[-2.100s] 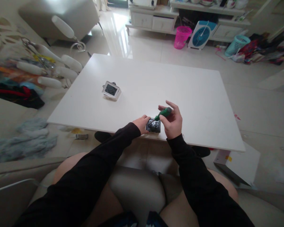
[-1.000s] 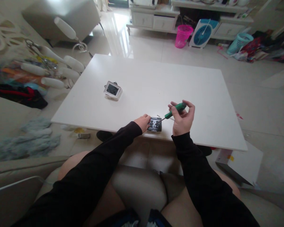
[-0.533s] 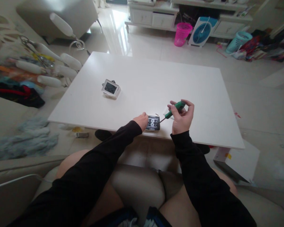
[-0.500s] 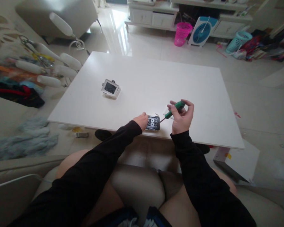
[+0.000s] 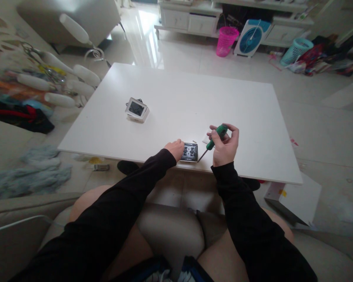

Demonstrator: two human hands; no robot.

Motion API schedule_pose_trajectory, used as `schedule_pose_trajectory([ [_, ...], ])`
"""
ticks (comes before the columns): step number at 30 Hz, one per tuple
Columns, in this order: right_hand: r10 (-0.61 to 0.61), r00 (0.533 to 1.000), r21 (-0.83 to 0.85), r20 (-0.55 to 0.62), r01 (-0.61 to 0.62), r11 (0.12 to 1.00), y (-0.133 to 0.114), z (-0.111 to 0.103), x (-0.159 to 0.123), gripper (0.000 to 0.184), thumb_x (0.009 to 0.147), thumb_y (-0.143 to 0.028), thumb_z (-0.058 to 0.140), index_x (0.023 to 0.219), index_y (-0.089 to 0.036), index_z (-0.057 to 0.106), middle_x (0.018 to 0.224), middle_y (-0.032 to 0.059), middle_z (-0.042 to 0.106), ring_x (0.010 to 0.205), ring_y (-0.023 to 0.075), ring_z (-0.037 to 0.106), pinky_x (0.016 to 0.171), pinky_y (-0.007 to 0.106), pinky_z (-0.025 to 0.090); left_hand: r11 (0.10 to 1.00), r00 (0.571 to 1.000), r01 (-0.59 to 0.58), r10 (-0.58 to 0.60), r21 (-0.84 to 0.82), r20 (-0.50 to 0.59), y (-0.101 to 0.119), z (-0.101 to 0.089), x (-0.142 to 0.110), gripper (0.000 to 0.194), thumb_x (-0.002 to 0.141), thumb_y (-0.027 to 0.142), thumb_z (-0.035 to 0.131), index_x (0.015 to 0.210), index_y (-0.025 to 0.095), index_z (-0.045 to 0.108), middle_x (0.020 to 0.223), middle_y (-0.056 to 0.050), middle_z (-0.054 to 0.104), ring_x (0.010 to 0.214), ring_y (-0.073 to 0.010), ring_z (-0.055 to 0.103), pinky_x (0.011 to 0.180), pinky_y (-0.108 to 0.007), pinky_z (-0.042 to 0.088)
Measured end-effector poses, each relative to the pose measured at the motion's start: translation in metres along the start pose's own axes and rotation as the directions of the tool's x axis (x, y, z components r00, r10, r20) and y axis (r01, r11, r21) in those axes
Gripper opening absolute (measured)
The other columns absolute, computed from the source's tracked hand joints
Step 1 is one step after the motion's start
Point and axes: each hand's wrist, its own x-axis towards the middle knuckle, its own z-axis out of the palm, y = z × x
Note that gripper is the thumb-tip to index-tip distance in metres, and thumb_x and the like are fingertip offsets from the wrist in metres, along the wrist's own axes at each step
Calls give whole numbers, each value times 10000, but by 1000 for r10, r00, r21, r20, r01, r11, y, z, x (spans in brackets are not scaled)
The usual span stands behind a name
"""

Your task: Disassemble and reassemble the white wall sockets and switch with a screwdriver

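My left hand (image 5: 175, 149) presses on the left side of a black wall switch plate (image 5: 190, 152) lying near the table's front edge; its fingers are bent over that side and partly hide it. In my right hand (image 5: 226, 148) is a screwdriver with a green handle (image 5: 218, 135), gripped between thumb and fingers. The dark shaft slants down to the left, and its tip is at the plate's lower right corner. A small screw-like piece (image 5: 194, 141) rests just beyond the plate. Partly hidden behind my right hand is a flat white piece (image 5: 206, 139).
Further back on the white table (image 5: 176, 94), a white box-like part with a dark centre (image 5: 137, 110) sits at the left. Beyond the table stand a pink basket (image 5: 226, 41) and a blue fan (image 5: 251, 38). A white box (image 5: 300, 199) stands below the right front edge.
The screwdriver's tip has moved from the plate's right edge down to its lower right corner, and the handle stands steeper. My left hand stays on the plate.
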Motion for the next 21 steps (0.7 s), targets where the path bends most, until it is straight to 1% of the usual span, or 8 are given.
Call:
schedule_pose_trajectory([
  [3,4,1000,-3,6,-4,1000,1,0,0,450,820,-398,793,1113,-284,470,1008,9,747,823,169,756,846,394,627,1000,1000,-4,4,-12,-8,1,0,1,265,993,127,403,1148,79,612,1131,-183,617,1091,-299,667,912,-404,548],
  [6,1,1000,-12,11,-1,1000,1,0,-1,437,830,-389,782,1114,-281,469,1010,14,741,856,181,758,849,398,623,999,999,-28,27,-34,-25,1,2,3,249,975,126,451,1147,63,620,1187,-187,590,1089,-275,663,948,-374,539],
  [9,2,1000,-3,3,-2,1000,2,-1,-1,434,829,-376,781,1115,-284,467,1004,8,747,816,170,754,841,392,625,998,999,-37,35,-45,-25,0,3,4,250,960,135,488,1146,43,627,1225,-187,566,1063,-251,666,973,-354,534],
  [11,0,1000,5,0,0,1000,1,-1,-1,433,831,-366,780,1118,-285,466,1002,7,748,800,164,751,837,386,625,998,999,-32,31,-46,-21,0,1,4,256,953,138,499,1147,33,629,1220,-188,568,1053,-252,663,979,-359,537],
  [14,0,1000,0,3,0,1000,1,-1,-1,429,837,-371,776,1119,-286,464,1005,10,742,827,173,753,833,387,623,997,999,-43,41,-61,-36,1,-1,4,253,927,121,524,1133,23,635,1203,-203,576,1034,-264,653,984,-375,543],
  [18,6,1000,-9,5,-6,1000,1,-1,-1,420,838,-376,771,1115,-288,467,1002,5,741,811,168,745,818,386,621,994,997,-61,56,-93,-58,2,-2,5,205,901,85,540,1067,44,654,1160,-205,579,1022,-269,646,979,-364,549],
  [21,-9,1000,-10,6,9,1000,1,-1,0,395,843,-349,759,1109,-286,474,995,4,741,787,158,733,812,374,611,992,998,-40,33,-121,-58,1,-2,4,239,889,72,547,1111,58,635,1181,-188,553,998,-256,657,947,-353,560],
])
